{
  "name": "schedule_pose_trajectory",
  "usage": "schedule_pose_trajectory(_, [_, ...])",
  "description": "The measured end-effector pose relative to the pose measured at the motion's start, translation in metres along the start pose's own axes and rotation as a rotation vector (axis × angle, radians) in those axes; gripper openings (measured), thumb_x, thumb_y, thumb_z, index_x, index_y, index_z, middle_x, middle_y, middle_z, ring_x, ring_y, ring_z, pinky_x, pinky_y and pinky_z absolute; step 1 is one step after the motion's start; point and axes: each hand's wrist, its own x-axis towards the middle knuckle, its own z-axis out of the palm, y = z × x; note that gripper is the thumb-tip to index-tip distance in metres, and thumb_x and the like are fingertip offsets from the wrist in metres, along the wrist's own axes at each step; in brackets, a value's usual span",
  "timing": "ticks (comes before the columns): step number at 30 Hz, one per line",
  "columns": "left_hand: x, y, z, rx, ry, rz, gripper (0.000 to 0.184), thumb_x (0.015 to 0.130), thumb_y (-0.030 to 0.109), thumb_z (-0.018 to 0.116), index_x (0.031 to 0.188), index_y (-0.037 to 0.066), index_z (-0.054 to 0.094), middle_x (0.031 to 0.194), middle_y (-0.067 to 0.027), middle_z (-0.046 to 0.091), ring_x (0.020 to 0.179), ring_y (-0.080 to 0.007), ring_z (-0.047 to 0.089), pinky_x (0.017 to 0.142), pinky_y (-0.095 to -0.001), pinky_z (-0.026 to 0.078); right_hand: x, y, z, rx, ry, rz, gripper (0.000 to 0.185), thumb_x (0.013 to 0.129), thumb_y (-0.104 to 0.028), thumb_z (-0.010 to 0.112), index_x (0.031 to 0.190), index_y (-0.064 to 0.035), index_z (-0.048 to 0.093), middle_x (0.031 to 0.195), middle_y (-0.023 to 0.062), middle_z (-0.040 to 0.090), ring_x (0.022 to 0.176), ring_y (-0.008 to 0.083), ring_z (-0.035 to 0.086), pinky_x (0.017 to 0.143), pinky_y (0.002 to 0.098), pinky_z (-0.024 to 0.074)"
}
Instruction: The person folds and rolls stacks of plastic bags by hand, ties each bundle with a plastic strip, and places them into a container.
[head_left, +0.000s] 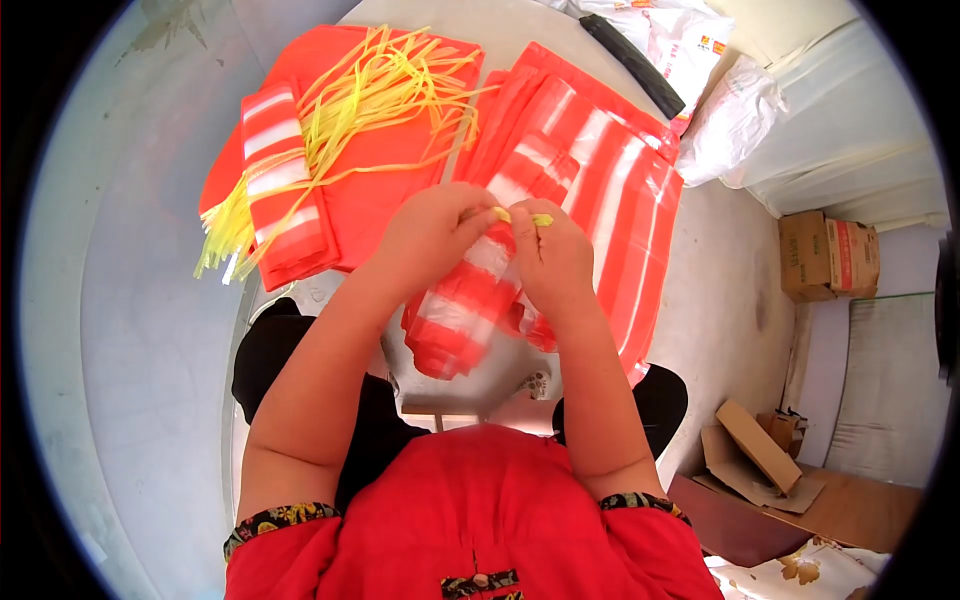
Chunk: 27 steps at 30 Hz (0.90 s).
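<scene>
- Head view: the rolled red-and-white striped plastic bundle is located directly below and between the two hands, its lower end tilted toward the wearer.
- Yellow strip: short sections show at the fingertips of both hands, across the bundle.
- Left hand: thumb and fingers pinched together on the yellow strip, against the bundle.
- Right hand: thumb and fingers pinched on the same strip, just beside the left hand.
- Striped plastic stack: laid flat beyond and to the right of the right hand.
- Red plastic stack: to the left of and beyond the left hand.
- Loose yellow strips: spread on the red stack, farther out from the left hand.
- Second striped bundle: on the red stack, left of the left hand, in contact with the loose strips.
- Black bar and white sack: well beyond the right hand.
- Cardboard box: far right of the right hand.
</scene>
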Motion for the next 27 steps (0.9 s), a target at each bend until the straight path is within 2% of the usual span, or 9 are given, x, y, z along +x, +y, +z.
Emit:
schedule_pose_trajectory(4, [0.009, -0.014, -0.011, -0.299, -0.031, -0.186, 0.009, 0.104, 0.012, 0.065, 0.109, 0.007, 0.07, 0.081, 0.0056, 0.054, 0.078, -0.0013, 0.047, 0.067, -0.0223, 0.041, 0.003, 0.033, 0.012, 0.017, 0.21, -0.21, 0.032, 0.109, -0.024, 0.056, 0.119, -0.0002, 0.076, 0.102, 0.013, 0.068, 0.098, 0.0271, 0.066, 0.085, 0.0358, 0.0524])
schedule_pose_trajectory(7, [0.011, -0.017, -0.016, -0.172, 0.07, -0.255, 0.011, 0.1, 0.015, 0.07, 0.105, 0.005, 0.071, 0.08, -0.0007, 0.061, 0.076, -0.0106, 0.058, 0.068, -0.0294, 0.047, -0.005, 0.05, 0.006, -0.101, 0.189, -0.188, 0.033, 0.109, -0.023, 0.057, 0.126, -0.0008, 0.075, 0.106, 0.0137, 0.067, 0.097, 0.0286, 0.066, 0.086, 0.0373, 0.0526])
schedule_pose_trajectory(10, [0.01, -0.032, -0.015, 0.421, 0.237, 0.035, 0.019, 0.096, 0.022, 0.073, 0.098, 0.003, 0.072, 0.086, -0.0111, 0.069, 0.08, -0.0278, 0.066, 0.072, -0.0405, 0.052, -0.016, 0.064, 0.0, -0.216, 0.188, -0.208, 0.032, 0.107, -0.02, 0.06, 0.128, -0.0011, 0.074, 0.108, 0.0139, 0.066, 0.097, 0.0284, 0.065, 0.086, 0.037, 0.0525])
schedule_pose_trajectory(13, [0.012, -0.029, -0.013, 0.544, 0.203, -0.028, 0.025, 0.094, 0.027, 0.074, 0.092, 0.002, 0.071, 0.094, -0.018, 0.069, 0.089, -0.0402, 0.067, 0.077, -0.0495, 0.053, -0.022, 0.066, 0.0, -0.222, 0.198, -0.188, 0.028, 0.105, -0.018, 0.063, 0.123, -0.0001, 0.076, 0.105, 0.0139, 0.066, 0.094, 0.0276, 0.065, 0.085, 0.0367, 0.0523])
schedule_pose_trajectory(16, [0.01, -0.03, -0.01, 0.674, 0.155, -0.061, 0.025, 0.096, 0.027, 0.072, 0.09, 0.003, 0.069, 0.091, -0.0168, 0.068, 0.089, -0.0388, 0.068, 0.077, -0.0493, 0.054, -0.021, 0.056, -0.005, -0.244, 0.224, -0.208, 0.022, 0.104, -0.015, 0.064, 0.112, 0.0012, 0.077, 0.104, 0.0143, 0.066, 0.092, 0.0269, 0.065, 0.083, 0.0365, 0.0521])
schedule_pose_trajectory(19, [0.009, -0.029, -0.007, 0.731, 0.147, -0.073, 0.025, 0.097, 0.026, 0.07, 0.09, 0.003, 0.067, 0.091, -0.0165, 0.067, 0.09, -0.0386, 0.068, 0.077, -0.0496, 0.054, -0.011, 0.051, -0.005, -0.065, 0.221, -0.195, 0.023, 0.105, -0.013, 0.062, 0.094, 0.0047, 0.073, 0.112, 0.0134, 0.069, 0.092, 0.0229, 0.065, 0.079, 0.0358, 0.0519])
schedule_pose_trajectory(22, [0.008, -0.031, -0.003, 0.784, 0.131, -0.038, 0.025, 0.098, 0.026, 0.068, 0.091, 0.003, 0.067, 0.092, -0.0164, 0.067, 0.09, -0.0385, 0.069, 0.076, -0.0496, 0.055, 0.001, 0.034, -0.001, 0.535, 0.127, 0.015, 0.034, 0.108, -0.015, 0.056, 0.08, 0.0031, 0.065, 0.117, 0.0134, 0.072, 0.087, 0.0183, 0.065, 0.073, 0.0321, 0.0517])
schedule_pose_trajectory(25, [0.009, -0.036, 0.002, 0.801, 0.123, -0.021, 0.025, 0.098, 0.027, 0.068, 0.091, 0.003, 0.067, 0.092, -0.0162, 0.067, 0.09, -0.0382, 0.069, 0.076, -0.0494, 0.056, 0.011, 0.033, 0.001, 0.843, -0.091, 0.146, 0.043, 0.111, -0.021, 0.051, 0.074, -0.0006, 0.06, 0.117, 0.0138, 0.075, 0.079, 0.0143, 0.063, 0.069, 0.0279, 0.0513])
schedule_pose_trajectory(27, [0.01, -0.033, 0.001, 0.789, 0.109, -0.064, 0.024, 0.098, 0.026, 0.067, 0.092, 0.003, 0.067, 0.094, -0.0169, 0.069, 0.09, -0.039, 0.069, 0.076, -0.0495, 0.055, 0.014, 0.042, 0.006, 0.849, -0.111, 0.142, 0.043, 0.112, -0.023, 0.049, 0.078, -0.0012, 0.061, 0.106, 0.0119, 0.074, 0.075, 0.0134, 0.062, 0.069, 0.0268, 0.0516])
